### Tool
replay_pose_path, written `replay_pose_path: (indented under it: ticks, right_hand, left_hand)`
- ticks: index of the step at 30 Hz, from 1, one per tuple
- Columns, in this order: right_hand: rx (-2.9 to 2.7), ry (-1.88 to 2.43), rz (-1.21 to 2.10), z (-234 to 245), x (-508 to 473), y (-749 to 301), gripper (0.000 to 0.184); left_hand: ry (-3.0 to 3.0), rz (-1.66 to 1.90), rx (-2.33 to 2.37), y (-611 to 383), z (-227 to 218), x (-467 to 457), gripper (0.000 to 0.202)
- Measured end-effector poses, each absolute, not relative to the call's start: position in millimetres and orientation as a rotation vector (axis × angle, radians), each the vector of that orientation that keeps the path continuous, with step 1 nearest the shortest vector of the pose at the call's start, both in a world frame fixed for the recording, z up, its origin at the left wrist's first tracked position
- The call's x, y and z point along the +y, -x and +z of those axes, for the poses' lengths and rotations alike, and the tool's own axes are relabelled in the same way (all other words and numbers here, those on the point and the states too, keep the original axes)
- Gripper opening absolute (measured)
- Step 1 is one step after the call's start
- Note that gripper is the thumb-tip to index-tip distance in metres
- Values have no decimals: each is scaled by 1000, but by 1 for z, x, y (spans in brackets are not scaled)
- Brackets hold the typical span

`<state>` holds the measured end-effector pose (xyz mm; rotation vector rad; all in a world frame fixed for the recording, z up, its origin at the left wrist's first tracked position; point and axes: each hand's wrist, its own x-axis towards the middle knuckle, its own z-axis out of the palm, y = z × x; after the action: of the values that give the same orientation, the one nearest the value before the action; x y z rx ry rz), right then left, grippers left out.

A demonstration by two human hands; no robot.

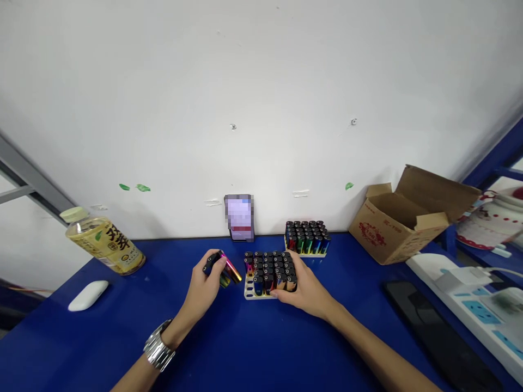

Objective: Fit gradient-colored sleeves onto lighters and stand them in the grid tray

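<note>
The left hand [209, 272] pinches a few loose batteries [231, 268] between thumb and fingers; the palm and fingers hide part of them, so their number cannot be told. The right hand [302, 288] is clasped about the right side of the near rack [255, 297], thumb at its front edge, other fingers mostly hidden behind. That rack stands mid-desk, packed with upright black-topped batteries except for bare holes down the front of its left column. The far rack [306, 254], toward the back edge of the desk [245, 348], is filled with rows of similar batteries, the rear ones partly masked. Near the desk's back right stands an open cardboard box [378, 234], its bottom out of sight. The screen of the upright phone [240, 218] at the back edge is blurred out; the power strip [469, 310] along the right is cut off by the frame.
</note>
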<state>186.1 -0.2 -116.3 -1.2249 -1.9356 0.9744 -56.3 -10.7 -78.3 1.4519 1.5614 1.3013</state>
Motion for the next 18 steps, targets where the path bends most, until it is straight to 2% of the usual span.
replay_pose_path:
  ticks: [7, 13, 18]
  right_hand:
    - [-1940, 1232, 968, -115, -1, -185, 83]
    - [-1933, 1253, 982, -113, -1, -184, 83]
    - [-1921, 1228, 985, -113, 0, -185, 82]
  left_hand:
    - [-1466, 1112, 1475, 48, -83, -8, 16]
    - [-1685, 1003, 1424, 51, -78, 6, 44]
    - [-1717, 932, 1376, 43, -70, 8, 34]
